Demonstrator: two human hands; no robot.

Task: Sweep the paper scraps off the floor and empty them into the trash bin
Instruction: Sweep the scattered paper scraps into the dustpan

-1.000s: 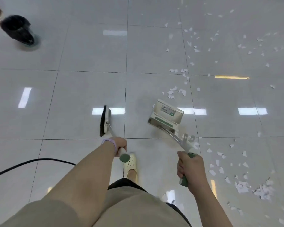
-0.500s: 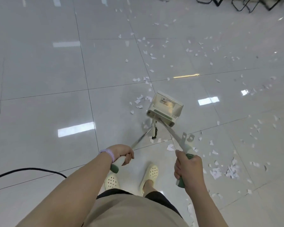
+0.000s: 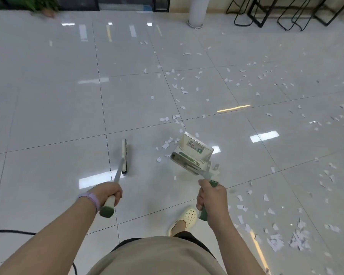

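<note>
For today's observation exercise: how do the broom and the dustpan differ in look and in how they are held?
The broom has a slim head with dark bristles; the dustpan is a broad pale box with a label. The left hand grips the broom, the right hand grips the dustpan. Paper scraps lie nearer the dustpan. Both have long handles with green grips.

The left hand (image 3: 107,192) grips the white, green-capped handle of a long broom (image 3: 124,155), its dark bristle head down by the glossy grey tiled floor (image 3: 48,116); the right hand (image 3: 212,197) grips the green handle of a white plastic dustpan (image 3: 191,152), tilted just beside small torn white paper scraps (image 3: 166,144); more scraps lie scattered ahead and to the right; a cream perforated clog (image 3: 184,219) shows below the hands; a black cable (image 3: 12,232) crosses the lower left.
</note>
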